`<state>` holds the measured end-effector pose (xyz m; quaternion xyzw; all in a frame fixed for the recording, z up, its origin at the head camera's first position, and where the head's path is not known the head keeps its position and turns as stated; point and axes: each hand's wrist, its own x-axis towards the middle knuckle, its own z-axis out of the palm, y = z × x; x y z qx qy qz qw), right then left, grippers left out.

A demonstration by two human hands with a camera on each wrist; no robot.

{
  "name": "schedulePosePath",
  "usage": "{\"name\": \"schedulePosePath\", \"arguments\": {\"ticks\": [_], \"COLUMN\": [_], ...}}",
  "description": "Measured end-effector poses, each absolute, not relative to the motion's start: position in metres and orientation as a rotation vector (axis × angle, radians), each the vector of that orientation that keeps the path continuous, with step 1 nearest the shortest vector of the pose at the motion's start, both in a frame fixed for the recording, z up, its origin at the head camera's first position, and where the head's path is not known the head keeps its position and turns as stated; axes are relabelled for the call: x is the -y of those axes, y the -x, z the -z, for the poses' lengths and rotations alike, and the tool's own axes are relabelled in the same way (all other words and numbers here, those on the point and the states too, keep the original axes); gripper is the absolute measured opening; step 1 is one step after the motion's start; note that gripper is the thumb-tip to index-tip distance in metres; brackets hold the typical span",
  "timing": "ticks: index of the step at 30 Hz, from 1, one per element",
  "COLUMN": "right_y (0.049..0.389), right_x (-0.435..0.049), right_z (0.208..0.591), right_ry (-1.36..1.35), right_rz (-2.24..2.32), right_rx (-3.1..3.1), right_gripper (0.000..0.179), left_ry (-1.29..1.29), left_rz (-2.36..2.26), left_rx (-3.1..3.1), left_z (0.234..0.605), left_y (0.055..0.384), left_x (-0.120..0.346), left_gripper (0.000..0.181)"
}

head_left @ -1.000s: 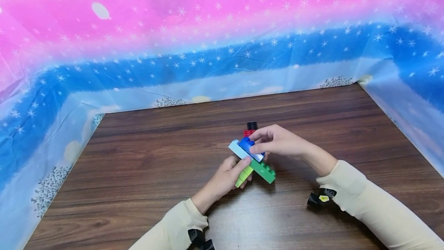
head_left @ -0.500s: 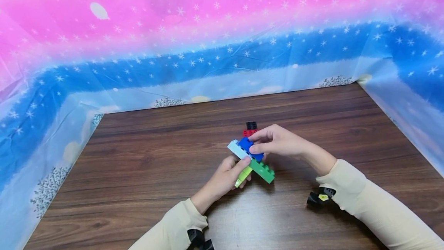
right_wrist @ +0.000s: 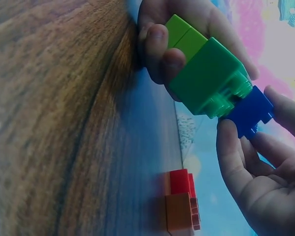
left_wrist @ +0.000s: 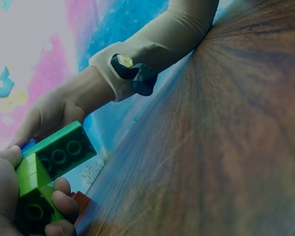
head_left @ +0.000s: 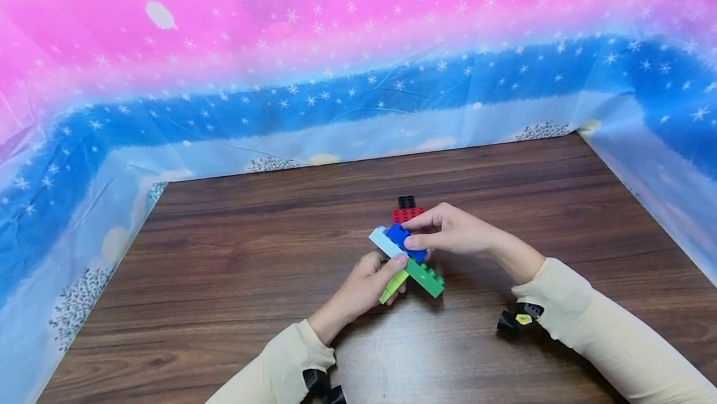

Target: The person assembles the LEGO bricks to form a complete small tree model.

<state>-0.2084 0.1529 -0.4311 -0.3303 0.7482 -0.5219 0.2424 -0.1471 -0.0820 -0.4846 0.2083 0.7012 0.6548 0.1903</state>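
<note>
My left hand [head_left: 364, 282] grips a built-up piece of toy building bricks above the table, thumb on top. Lime green bricks [head_left: 394, 287] lie in its fingers. A long green brick [head_left: 427, 278] and a light blue brick [head_left: 385, 242] stretch across them in one slanting row. With thumb and fingers, my right hand [head_left: 459, 230] pinches a dark blue brick [head_left: 399, 234] along the top of that row. In the right wrist view the blue brick [right_wrist: 248, 114] meets the studs of the green brick [right_wrist: 209, 78]; whether it is fully pressed on, I cannot tell.
Behind the right fingers, a red brick [head_left: 407, 214] and a black brick [head_left: 406, 202] sit on the brown wooden table [head_left: 252, 267]. An orange brick [right_wrist: 178, 212] shows beside the red one in the right wrist view. Patterned cloth [head_left: 336, 105] borders the table's back and sides.
Both hands keep nearly the same place and hold. Slightly more of the red brick shows behind the right fingers.
</note>
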Motion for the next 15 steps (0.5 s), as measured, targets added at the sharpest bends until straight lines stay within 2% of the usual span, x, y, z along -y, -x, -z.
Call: {"name": "schedulePosePath", "arguments": {"ticks": [15], "right_y": [0.2039], "right_x": [-0.1517], "right_z": [0.4310], "right_ry": [0.939], "right_rz": [1.446], "right_rx": [-2.044], "right_gripper": [0.051], "left_ry": [-0.614], "left_rz": [-1.829], "left_rx": [-1.968], "left_z": [0.4858], "left_y": [0.1485], "left_x": [0.0821], "left_gripper": [0.043]}}
